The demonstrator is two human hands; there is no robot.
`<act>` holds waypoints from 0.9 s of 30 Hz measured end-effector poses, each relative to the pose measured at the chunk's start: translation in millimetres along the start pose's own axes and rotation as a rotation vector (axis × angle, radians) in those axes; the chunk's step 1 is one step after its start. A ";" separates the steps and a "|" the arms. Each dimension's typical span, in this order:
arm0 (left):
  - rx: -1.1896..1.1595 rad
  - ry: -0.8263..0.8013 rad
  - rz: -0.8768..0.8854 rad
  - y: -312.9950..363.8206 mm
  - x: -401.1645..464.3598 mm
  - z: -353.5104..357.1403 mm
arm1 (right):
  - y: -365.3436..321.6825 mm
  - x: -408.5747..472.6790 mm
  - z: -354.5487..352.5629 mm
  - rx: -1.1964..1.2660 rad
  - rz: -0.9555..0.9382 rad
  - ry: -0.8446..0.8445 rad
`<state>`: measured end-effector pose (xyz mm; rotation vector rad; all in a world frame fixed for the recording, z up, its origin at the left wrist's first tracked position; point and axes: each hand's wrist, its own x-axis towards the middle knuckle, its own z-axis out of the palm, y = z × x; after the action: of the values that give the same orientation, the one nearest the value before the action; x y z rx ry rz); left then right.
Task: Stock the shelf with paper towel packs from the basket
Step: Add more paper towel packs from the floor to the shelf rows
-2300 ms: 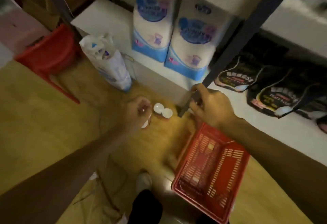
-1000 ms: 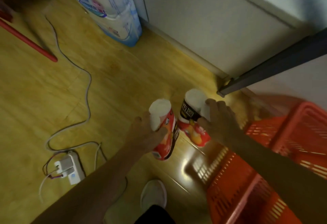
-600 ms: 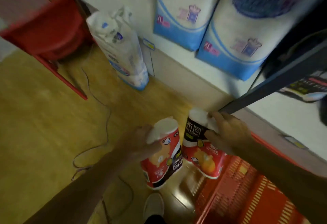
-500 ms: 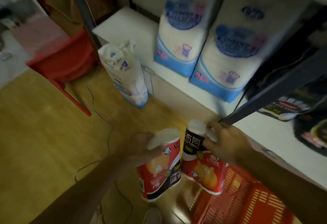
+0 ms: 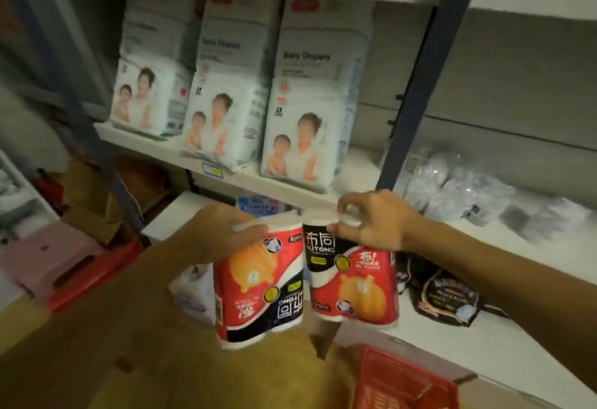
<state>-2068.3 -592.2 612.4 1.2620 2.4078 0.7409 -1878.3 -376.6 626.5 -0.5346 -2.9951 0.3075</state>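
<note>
The left hand (image 5: pixel 223 231) grips one red-black-white pack (image 5: pixel 258 282), the right hand (image 5: pixel 374 221) pinches another pack (image 5: pixel 352 279). The shelf (image 5: pixel 290 187) at 12 o'clock holds what seem diaper bags (image 5: pixel 303 111); the red basket (image 5: pixel 403 382) is at 5 o'clock.

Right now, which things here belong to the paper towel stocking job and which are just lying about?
Job:
left hand holding left paper towel pack
right hand holding right paper towel pack
red basket
shelf

Lying about:
diaper packs
black pouches

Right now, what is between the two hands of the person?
In the head view, two paper towel packs hang side by side there: the left hand grips the left pack, the right hand grips the right pack.
</note>
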 end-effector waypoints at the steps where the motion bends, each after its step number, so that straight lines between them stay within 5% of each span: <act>1: -0.020 0.026 0.033 10.2 -2.7 -13.5 | -3.1 -3.9 -23.1 -0.009 0.000 0.021; 10: 0.118 0.082 0.292 142.8 -6.5 -113.5 | -11.0 -75.9 -200.8 -0.071 0.006 0.162; 16: 0.094 0.085 0.447 224.3 -17.6 -126.4 | 2.9 -138.4 -273.4 -0.046 0.046 0.247; 27: -0.010 0.350 0.613 346.1 -21.4 -137.6 | 66.0 -228.4 -393.9 0.180 0.116 0.451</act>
<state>-1896.3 -486.4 926.0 2.0471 2.2516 1.2231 -1596.6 -324.3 986.5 -0.6584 -2.4806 0.3990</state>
